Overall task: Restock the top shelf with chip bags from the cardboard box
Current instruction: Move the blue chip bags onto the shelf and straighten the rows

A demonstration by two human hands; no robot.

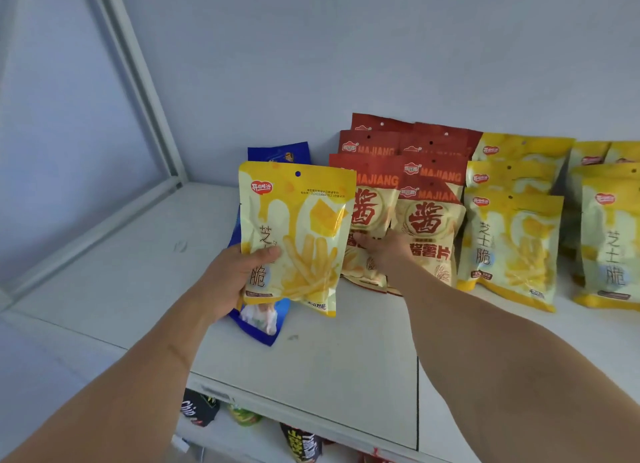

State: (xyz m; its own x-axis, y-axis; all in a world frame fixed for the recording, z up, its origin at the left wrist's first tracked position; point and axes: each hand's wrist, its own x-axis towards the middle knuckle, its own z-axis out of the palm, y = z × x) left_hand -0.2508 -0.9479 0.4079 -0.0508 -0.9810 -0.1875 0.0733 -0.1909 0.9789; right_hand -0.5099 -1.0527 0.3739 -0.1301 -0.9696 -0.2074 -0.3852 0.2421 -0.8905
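On the top shelf [311, 365], the left hand [225, 282] is gripping a yellow chip bag [298, 234] upright above a blue bag [258, 320], while the right hand [384, 251], fingers extended, is pressing the red bags [426, 227]. Crowding them risks toppling that leaning row.

The white top shelf [311, 369] has a dark seam running front to back through its right part and a few faint scuffs on its left. On it, red MAJIANG chip bags [429, 234] stand in overlapping rows, leaning back toward the wall. Just beside them on the right stand rows of yellow cheese-stick bags [512, 244], with more of the same at the far right edge [609, 241]. To the left of the red rows, blue bags [263, 324] sit on the shelf, one upright behind [280, 154].
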